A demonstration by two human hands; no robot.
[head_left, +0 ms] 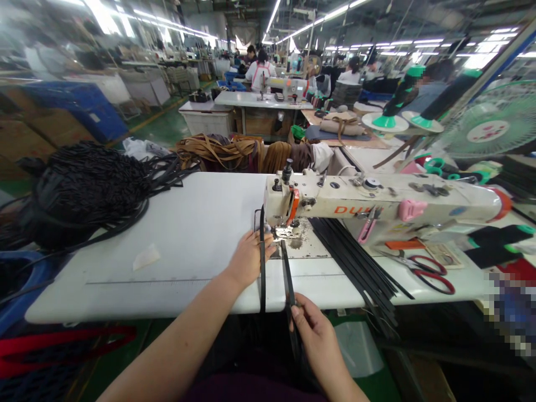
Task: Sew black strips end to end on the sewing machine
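A white sewing machine [377,201] stands on the white table [167,234]. My left hand [249,259] lies by the needle area, its fingers spread and reaching toward the presser foot, with a black strap [263,279] running over them and down past the table's front edge. Below the table edge, my right hand [312,324] pinches a second black strip [287,273] between thumb and fingers; its far end reaches the metal plate under the needle. Several black strips [355,262] lie beneath the machine arm, right of the needle.
Red-handled scissors [431,272] lie at the right. A big bundle of black straps [92,190] sits on the left, near a white scrap [146,257]. Brown straps [221,152] hang behind the table. Thread cones [393,106] and a fan [488,131] stand back right.
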